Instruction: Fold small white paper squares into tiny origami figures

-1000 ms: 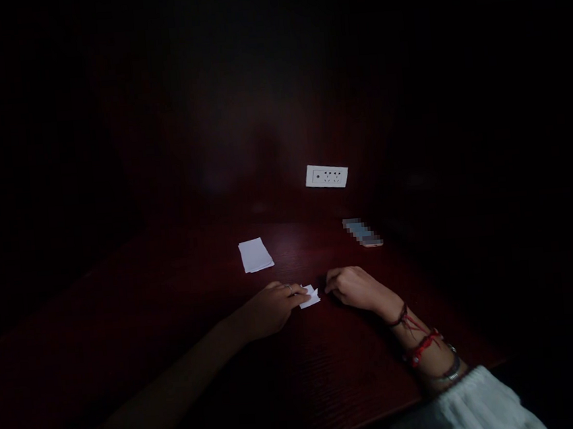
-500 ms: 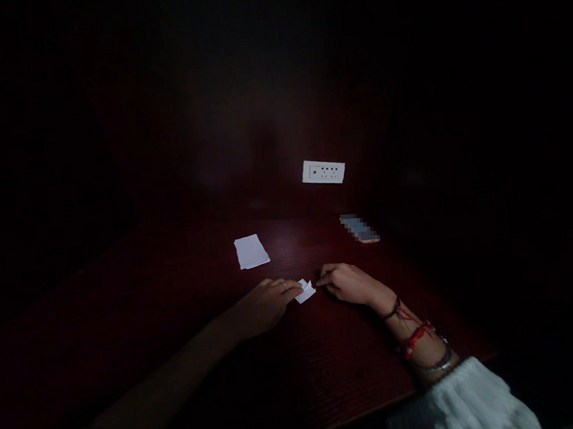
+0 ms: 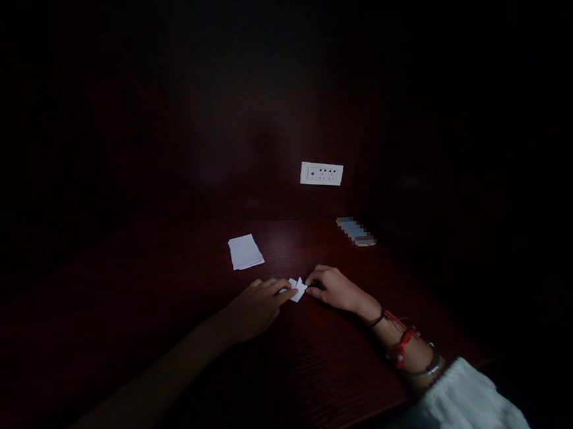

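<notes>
A small piece of folded white paper (image 3: 298,291) lies low over the dark red table, between my two hands. My left hand (image 3: 259,307), with a ring on one finger, pinches its left side between thumb and fingers. From the other side my right hand (image 3: 336,287) has thumb and forefinger closed at the paper's right tip, touching it. Cords and bracelets circle my right wrist. Farther back and to the left, a short stack of white paper sheets (image 3: 246,252) rests flat on the table, its edges slightly uneven.
A phone (image 3: 356,231), its screen blurred out, lies at the back right of the dark red table (image 3: 349,381). Above it a white socket panel (image 3: 321,173) is set in the back wall. The sides of the view are very dark.
My right hand has moved left until its fingertips meet the paper's right tip; before, a small gap lay between. My left hand keeps its pinch. The whole view has shifted slightly.
</notes>
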Demonstrator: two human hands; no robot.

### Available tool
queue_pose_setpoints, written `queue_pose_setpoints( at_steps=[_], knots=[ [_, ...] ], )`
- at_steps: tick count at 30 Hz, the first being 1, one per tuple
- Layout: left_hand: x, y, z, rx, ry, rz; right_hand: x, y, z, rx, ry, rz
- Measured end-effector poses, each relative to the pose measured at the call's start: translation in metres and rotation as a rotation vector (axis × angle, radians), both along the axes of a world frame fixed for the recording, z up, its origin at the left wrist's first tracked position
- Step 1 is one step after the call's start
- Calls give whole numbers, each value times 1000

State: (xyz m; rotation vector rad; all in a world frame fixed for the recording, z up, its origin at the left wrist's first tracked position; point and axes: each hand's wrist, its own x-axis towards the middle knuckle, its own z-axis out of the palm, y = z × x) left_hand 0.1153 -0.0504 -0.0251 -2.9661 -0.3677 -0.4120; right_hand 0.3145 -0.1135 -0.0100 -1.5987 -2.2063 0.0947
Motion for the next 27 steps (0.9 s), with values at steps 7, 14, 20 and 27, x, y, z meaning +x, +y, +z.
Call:
queue_pose_setpoints(
  at_steps=[7,14,20,27],
  knots=[
    [-1,1,3,-33,25,-24,-4,5,-4,7,125,6],
    [-2,3,4,-89,22,-45,-4,6,-6,10,159,25],
    [-2,1,5,-105,20,-44,-5,7,-6,46,154,28],
    [-2,-1,7,-113,13,-20,-5,0,0,79,-6,99]
  ],
)
